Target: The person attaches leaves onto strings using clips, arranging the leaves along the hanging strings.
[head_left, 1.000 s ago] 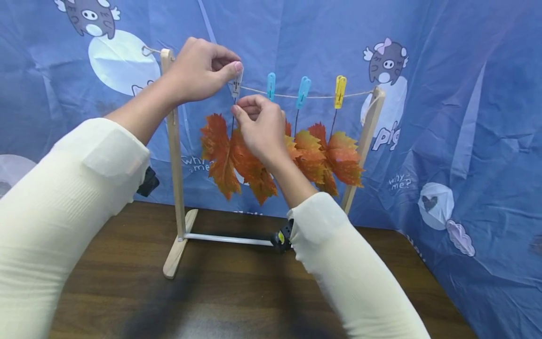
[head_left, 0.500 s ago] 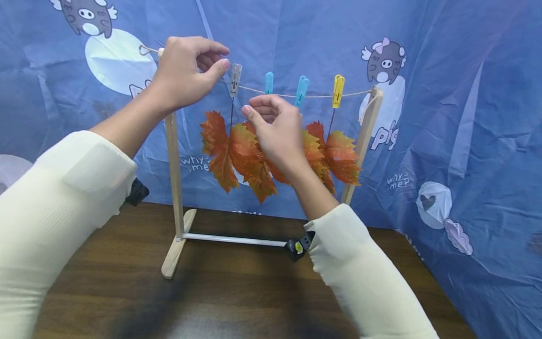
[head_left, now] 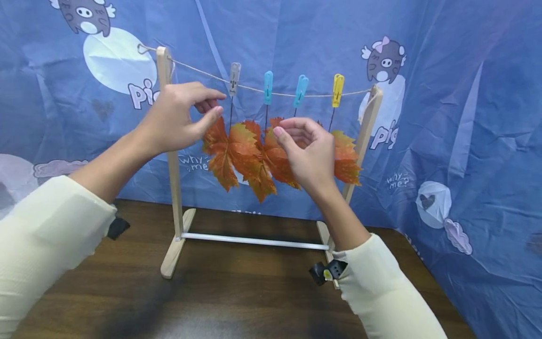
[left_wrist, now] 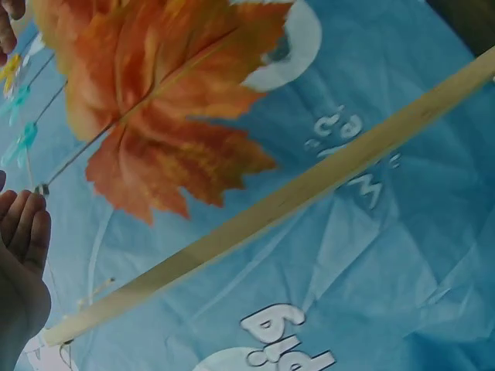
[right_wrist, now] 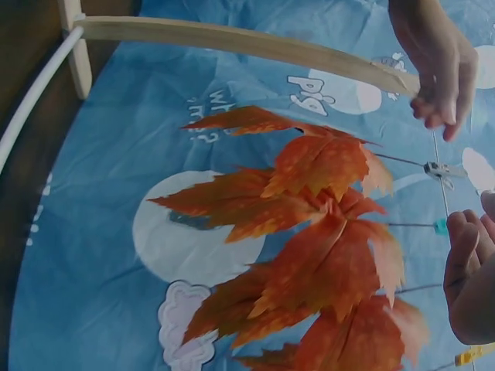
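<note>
Four orange-red artificial maple leaves would be too exact, so: several orange maple leaves (head_left: 243, 150) hang by their stems from a string (head_left: 199, 71). A grey clothespin (head_left: 235, 80) pinches the leftmost stem. Two blue clothespins (head_left: 268, 88) and a yellow clothespin (head_left: 337, 90) grip the others. My left hand (head_left: 179, 115) is left of the grey clothespin, fingers loosely bent, holding nothing. My right hand (head_left: 312, 153), also holding nothing, is in front of the leaves at the right and hides part of them.
The string runs between two wooden posts (head_left: 173, 179) on wooden feet, joined low down by a white rod (head_left: 254, 241). This rack stands on a dark wooden table (head_left: 237, 292). Close behind hangs a blue printed cloth (head_left: 423, 117).
My left hand let go of the grey clothespin and moved left and down. My right hand left the stem below it and moved right and down. The leaf stays hanging.
</note>
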The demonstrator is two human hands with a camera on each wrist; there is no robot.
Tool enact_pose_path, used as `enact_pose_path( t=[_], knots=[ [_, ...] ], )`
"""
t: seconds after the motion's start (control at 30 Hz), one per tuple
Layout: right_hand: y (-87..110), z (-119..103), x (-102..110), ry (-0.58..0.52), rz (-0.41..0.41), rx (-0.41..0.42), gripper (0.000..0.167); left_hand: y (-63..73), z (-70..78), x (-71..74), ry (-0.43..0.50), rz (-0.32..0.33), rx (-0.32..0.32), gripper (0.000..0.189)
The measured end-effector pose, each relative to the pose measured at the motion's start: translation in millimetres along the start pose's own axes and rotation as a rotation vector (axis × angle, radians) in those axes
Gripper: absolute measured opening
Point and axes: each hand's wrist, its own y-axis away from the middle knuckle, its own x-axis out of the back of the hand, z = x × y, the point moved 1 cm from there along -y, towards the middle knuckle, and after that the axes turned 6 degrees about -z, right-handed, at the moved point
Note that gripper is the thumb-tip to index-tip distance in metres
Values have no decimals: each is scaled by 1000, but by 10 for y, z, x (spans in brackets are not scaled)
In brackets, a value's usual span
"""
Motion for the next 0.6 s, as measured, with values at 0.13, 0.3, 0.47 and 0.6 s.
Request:
enact_pose_path(
  t=[0.13, 0.3, 0.47, 0.6],
  knots=[
    [143, 67, 88, 17, 15, 33, 20, 224, 13, -118, 7, -13, -47, 22],
    [353, 149, 190, 48, 29, 48, 17, 523, 46, -289, 24, -23, -49, 22],
    [558, 274, 276, 92, 21, 36, 18, 813, 69, -449, 30, -35, -41, 23],
    [713, 449, 338, 188, 4, 75, 17, 1032, 74, -603, 49, -41, 8, 23]
  ],
)
